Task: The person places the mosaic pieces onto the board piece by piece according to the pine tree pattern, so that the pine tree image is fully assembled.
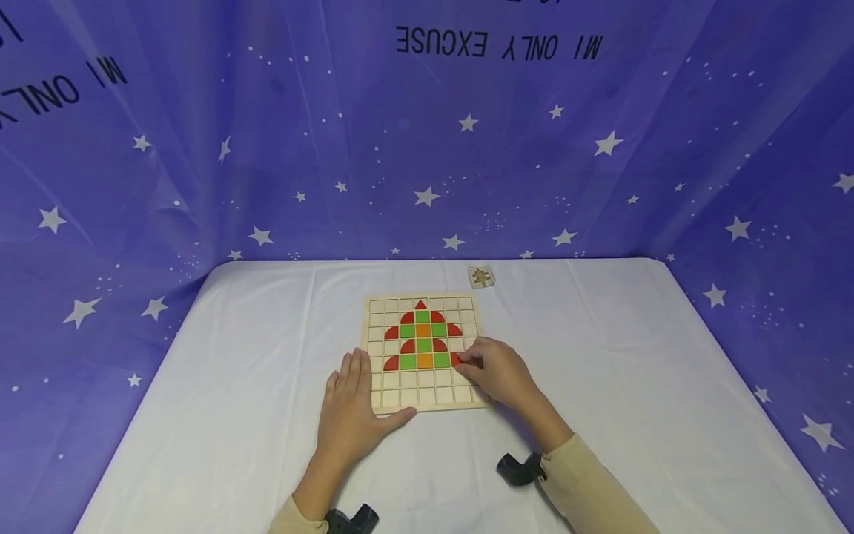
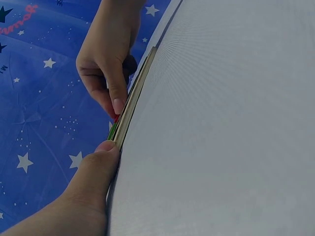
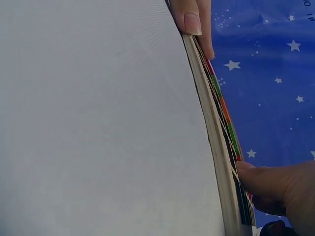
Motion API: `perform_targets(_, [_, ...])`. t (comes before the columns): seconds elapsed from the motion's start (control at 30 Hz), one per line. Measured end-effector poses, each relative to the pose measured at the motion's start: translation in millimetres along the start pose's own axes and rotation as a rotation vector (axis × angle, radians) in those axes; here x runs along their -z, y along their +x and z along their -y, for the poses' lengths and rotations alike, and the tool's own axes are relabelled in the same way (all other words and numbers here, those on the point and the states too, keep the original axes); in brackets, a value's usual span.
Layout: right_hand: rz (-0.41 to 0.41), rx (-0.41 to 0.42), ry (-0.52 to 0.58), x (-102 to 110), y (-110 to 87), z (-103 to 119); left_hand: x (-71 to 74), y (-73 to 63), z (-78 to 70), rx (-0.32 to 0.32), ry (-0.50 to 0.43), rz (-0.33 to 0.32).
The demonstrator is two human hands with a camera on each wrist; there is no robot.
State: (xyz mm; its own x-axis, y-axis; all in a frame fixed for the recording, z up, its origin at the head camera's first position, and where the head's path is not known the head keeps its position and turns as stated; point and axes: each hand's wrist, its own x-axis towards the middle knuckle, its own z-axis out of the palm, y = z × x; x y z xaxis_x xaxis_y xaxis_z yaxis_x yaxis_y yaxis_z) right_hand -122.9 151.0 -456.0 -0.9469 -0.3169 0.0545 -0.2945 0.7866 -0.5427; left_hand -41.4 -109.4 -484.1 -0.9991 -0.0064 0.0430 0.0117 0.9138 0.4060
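A square wooden grid board [image 1: 427, 397] lies on the white-covered table. Red, green and orange flat pieces form a tree shape on it, with a red triangle [image 1: 420, 305] at the top and green squares [image 1: 425, 345] and orange squares [image 1: 425, 361] down the middle. My left hand [image 1: 350, 415] rests along the board's left edge, fingers straight and thumb at the near edge. Thumb and fingertips of my right hand [image 1: 500, 371] pinch a red piece [image 1: 456, 359] at the right end of the lowest coloured row; the fingers partly hide it. The right wrist view shows that thumb [image 3: 261, 179] against the board's side.
Behind the board lies a small card [image 1: 481, 277] with a brownish tree pattern on a grid. A purple star-print curtain [image 1: 427, 148] hangs around the table's back and sides. Dark wrist devices [image 1: 520, 469] sit at both sleeves.
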Motion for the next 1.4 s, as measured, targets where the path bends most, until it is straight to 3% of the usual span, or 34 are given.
perform_targets(0.33, [-0.067,0.008,-0.039,21,-21.8,-21,0.3,-0.5,-1.5,-0.002,-0.006,-0.002])
perform_targets(0.57, [-0.029,-0.065,-0.100,32,-38.8,-42,-0.1,-1.0,0.2,-0.003,-0.009,-0.008])
perform_targets(0.8, [0.019,-0.091,-0.089,30,-44.4,-49,-2.1,-1.2,1.6,0.003,-0.007,-0.007])
perform_targets(1.13, [-0.025,-0.058,-0.066,29,-46.4,-52,-1.5,-0.5,0.5,0.003,0.000,-0.002])
perform_targets(1.4, [-0.038,0.062,-0.123,26,-43.4,-49,-1.4,0.3,0.6,-0.004,-0.001,-0.003])
